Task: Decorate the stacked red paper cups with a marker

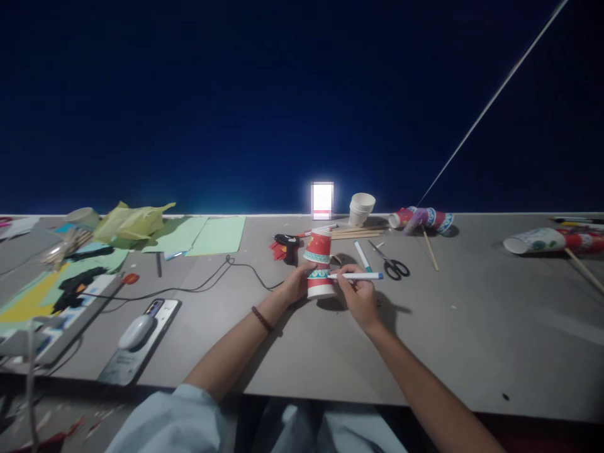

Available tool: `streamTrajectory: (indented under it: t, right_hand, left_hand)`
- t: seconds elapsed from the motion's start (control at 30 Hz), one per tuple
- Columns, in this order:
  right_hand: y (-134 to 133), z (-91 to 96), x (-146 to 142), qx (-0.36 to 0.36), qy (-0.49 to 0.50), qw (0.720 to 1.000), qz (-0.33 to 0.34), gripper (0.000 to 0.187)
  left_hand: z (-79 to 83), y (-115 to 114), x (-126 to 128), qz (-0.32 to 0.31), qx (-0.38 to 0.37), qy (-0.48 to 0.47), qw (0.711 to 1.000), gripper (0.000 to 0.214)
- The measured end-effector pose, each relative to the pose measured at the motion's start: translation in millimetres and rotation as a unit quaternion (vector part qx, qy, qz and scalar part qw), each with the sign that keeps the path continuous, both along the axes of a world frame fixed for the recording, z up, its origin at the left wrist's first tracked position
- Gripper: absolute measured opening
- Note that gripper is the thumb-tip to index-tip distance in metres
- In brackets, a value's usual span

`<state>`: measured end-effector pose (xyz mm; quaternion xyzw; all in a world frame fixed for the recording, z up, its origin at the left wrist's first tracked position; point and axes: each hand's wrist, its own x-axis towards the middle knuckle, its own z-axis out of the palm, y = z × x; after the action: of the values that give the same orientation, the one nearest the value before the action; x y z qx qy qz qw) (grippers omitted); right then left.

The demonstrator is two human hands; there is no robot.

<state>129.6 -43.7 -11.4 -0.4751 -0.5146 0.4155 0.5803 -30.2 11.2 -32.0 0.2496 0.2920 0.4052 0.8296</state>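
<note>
Two red paper cups (320,251) with white and teal bands stand joined end to end, one above the other, over the middle of the table. My left hand (296,283) is closed around their left side, its fingers partly hidden behind them. A white marker with a blue end (361,276) lies in the pinch of my right hand (359,294), its other end at the teal band of the lower cup. Black-handled scissors (395,265) and a white and teal marker (363,256) rest just beyond my right hand. Behind the cups is a black glue gun (287,244).
White stacked cups (362,209) and wooden sticks (361,233) are at the back. Decorated cup pieces on sticks (425,219) lie right. Left are a power strip (78,318), a phone (141,340), green paper (217,236) and a yellow bag (129,223). A cable (189,289) crosses the table.
</note>
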Motion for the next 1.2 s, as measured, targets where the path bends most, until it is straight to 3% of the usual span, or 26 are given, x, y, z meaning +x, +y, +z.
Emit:
streamTrajectory:
  t: [0.27, 0.9, 1.2]
  right_hand:
    - [2.3, -2.7, 0.2, 0.016, -0.031, 0.999, -0.028, 0.020]
    - [4.5, -11.4, 0.7, -0.006, 0.033, 0.999, -0.035, 0.024]
    - [1.7, -5.9, 0.0, -0.002, 0.020, 1.000, -0.019, 0.023]
  left_hand:
    - [-1.4, 0.1, -0.8, -0.007, 0.009, -0.019, 1.000, 0.031]
    - [5.2, -1.3, 1.4, -0.009, 0.039, -0.012, 0.999, 0.035]
    - [11.2, -5.3, 2.9, 0.024, 0.076, 0.021, 0.997, 0.034]
